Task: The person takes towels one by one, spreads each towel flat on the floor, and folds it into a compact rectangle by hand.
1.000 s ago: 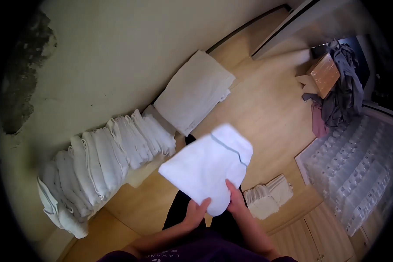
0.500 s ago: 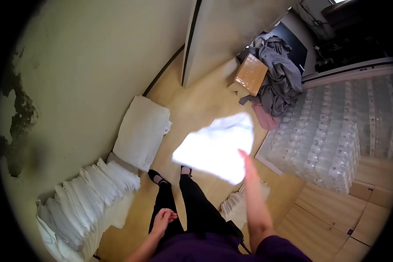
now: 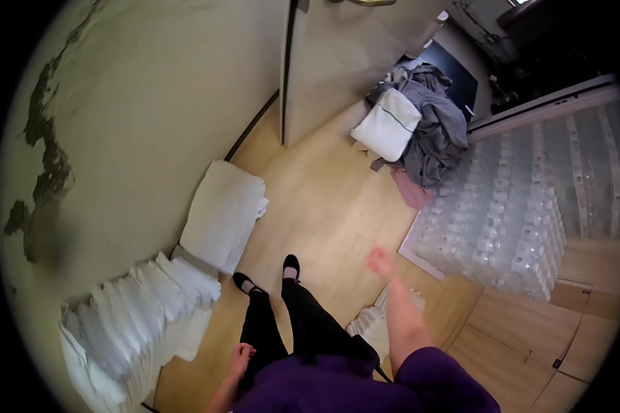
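Observation:
My right hand reaches out over the floor, blurred by motion, with no cloth in it. Beyond it, a folded white towel with a thin dark stripe lies where the cardboard box is, covering nearly all of it. My left hand hangs low beside my thigh, its fingers loosely curled in with nothing visible in them. A heap of grey cloth lies against the towel's right side, and a pink cloth is below it.
Folded white towels are stacked by the left wall, beside a row of upright white towels. Shrink-wrapped bottles stand at right above wooden cabinets. More white cloth lies near my right leg. A door stands ahead.
The white towel has left my right hand and landed farther off on the cardboard box. My right hand has dropped slightly back; my left hand has shifted a little lower and left.

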The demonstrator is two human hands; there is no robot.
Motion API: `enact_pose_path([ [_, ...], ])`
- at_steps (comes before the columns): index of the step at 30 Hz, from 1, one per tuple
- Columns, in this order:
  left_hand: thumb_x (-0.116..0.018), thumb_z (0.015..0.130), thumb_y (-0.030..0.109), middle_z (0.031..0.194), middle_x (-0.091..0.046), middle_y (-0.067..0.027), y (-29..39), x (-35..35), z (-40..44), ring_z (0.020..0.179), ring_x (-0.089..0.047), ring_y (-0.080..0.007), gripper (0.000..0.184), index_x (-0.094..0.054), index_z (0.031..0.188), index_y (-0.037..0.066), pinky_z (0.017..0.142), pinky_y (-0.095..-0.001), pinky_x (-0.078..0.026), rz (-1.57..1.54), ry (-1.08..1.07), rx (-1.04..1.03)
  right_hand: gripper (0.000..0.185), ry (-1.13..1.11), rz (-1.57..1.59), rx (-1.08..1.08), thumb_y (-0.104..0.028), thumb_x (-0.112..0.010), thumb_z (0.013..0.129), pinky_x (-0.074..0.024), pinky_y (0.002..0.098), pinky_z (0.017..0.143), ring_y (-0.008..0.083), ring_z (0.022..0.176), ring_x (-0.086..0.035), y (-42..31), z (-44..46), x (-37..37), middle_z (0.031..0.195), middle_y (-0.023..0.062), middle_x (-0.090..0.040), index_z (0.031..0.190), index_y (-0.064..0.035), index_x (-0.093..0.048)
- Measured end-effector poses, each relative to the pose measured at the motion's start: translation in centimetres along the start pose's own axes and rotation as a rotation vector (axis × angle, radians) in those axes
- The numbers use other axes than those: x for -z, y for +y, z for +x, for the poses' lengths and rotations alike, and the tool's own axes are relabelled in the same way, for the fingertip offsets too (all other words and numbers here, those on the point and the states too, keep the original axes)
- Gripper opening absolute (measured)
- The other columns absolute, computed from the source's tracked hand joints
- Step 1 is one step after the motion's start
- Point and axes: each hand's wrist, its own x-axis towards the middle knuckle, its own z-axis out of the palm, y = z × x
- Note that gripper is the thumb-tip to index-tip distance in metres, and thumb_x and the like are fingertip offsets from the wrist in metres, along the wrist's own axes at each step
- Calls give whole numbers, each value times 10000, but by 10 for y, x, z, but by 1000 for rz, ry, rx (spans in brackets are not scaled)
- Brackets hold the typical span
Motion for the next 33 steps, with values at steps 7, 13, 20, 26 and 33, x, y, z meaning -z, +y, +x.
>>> enact_pose_path([
  [7,-474,878,253,777,-593,-183,-38,36,-86,734,-566,-336,253,-579,805,35,637,-403,-438,643,148,-305,264,-438,-846,154,-188,-525,826,-487,323,725,242,763,-609,80,-127,-140,835,138,-627,1043,-49,-584],
  [13,-348,917,411,729,-581,-220,-51,54,-132,700,-541,-415,492,-590,722,29,623,-471,-408,732,136,-161,210,-764,-837,329,-205,-540,815,-463,375,748,295,836,-572,18,-205,-172,895,134,-610,954,-63,-605],
  [20,-324,907,462,742,-586,-221,-158,86,-141,711,-555,-408,561,-602,708,17,639,-470,-415,692,52,-251,269,-362,-1174,438,-331,-556,819,-465,425,704,353,792,-569,73,-329,-192,795,158,-600,796,-69,-615],
  [26,-374,870,450,725,-585,-202,-224,109,-162,700,-558,-390,495,-589,715,32,622,-452,-420,604,36,-240,436,-268,-1338,271,-393,-432,882,-431,496,633,408,695,-567,111,-387,-206,702,224,-586,695,-19,-557],
  [33,-401,843,452,729,-590,-192,-270,98,-170,695,-564,-372,471,-594,725,39,621,-442,-425,506,45,-245,542,-387,-1423,233,-468,-354,896,-437,480,689,403,741,-577,146,-406,-182,744,228,-602,731,-42,-646],
])
